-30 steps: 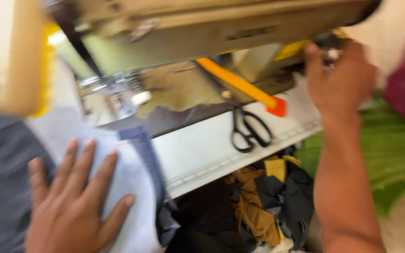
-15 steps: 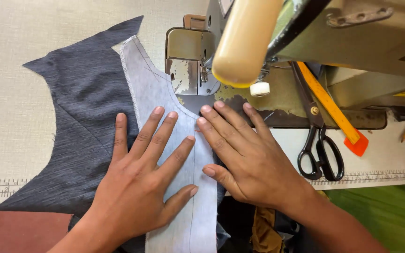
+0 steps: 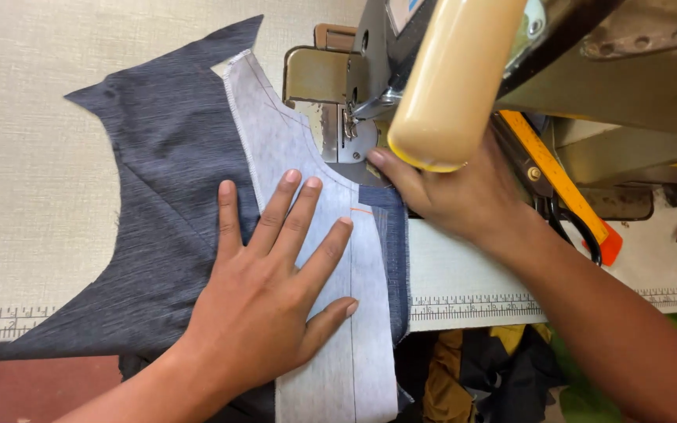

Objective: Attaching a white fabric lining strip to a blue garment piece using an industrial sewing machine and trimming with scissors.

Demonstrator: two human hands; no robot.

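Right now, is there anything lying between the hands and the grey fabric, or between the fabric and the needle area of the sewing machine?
Nothing visible. The left hand lies flat on the light grey fabric piece, and the right hand touches its edge beside the presser foot. The fabric already reaches the foot; the cream cylinder only hides part of the view.

We see a bright, evenly lit frame; soft daylight seems to fall from above, leaving only faint shadows under the left hand (image 3: 264, 309). The cream cylinder (image 3: 452, 78) at upper centre looms close and soft-focused. The fabric weave stays sharp, while the lower right corner blurs slightly.
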